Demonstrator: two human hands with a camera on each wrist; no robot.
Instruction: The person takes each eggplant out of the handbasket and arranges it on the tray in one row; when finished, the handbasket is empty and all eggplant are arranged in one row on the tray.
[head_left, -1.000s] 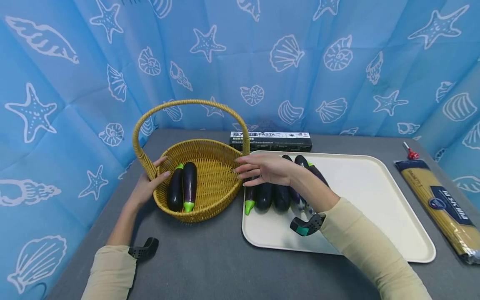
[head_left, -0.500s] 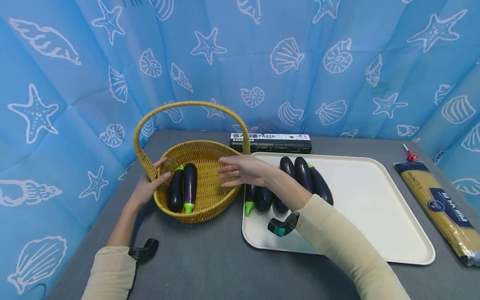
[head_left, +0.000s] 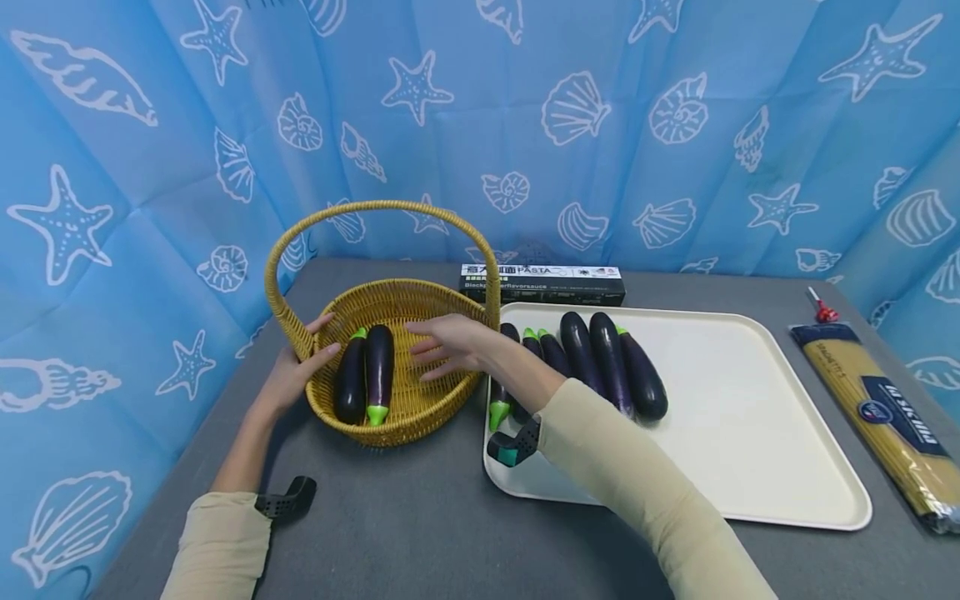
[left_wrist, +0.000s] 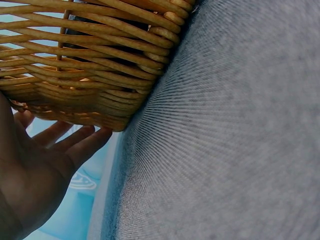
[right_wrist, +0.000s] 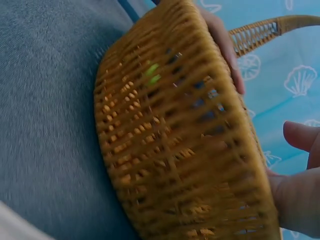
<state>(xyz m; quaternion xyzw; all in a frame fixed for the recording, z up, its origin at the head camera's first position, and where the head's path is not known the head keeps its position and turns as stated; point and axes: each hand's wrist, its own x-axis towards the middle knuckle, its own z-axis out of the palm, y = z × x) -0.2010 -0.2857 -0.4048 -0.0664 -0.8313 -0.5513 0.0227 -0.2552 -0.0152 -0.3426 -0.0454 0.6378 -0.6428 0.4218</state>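
Observation:
A yellow wicker basket (head_left: 420, 392) with a tall arched handle stands on the left of the table. Two eggplants, a left one (head_left: 350, 379) and a right one (head_left: 379, 367), lie side by side in it. My left hand (head_left: 288, 375) grips the basket's left rim by the handle's foot. In the left wrist view, fingers (left_wrist: 82, 145) of that hand lie against the woven outer wall. My right hand (head_left: 453, 342) is above the basket's right half, fingers loosely extended, holding nothing. The right wrist view shows its thumb (right_wrist: 300, 136) apart from the other fingers, beyond the rim.
A cream tray (head_left: 750, 400) with several eggplants (head_left: 611, 358) along its left side lies right of the basket, partly under my right arm. A dark pasta box (head_left: 543, 286) stands behind. A spaghetti pack (head_left: 873, 408) and a red-wrapped lollipop (head_left: 825, 312) lie far right.
My right hand has moved left from the basket's right rim to over its inside, uncovering more eggplants on the tray. The left hand and the basket stay put.

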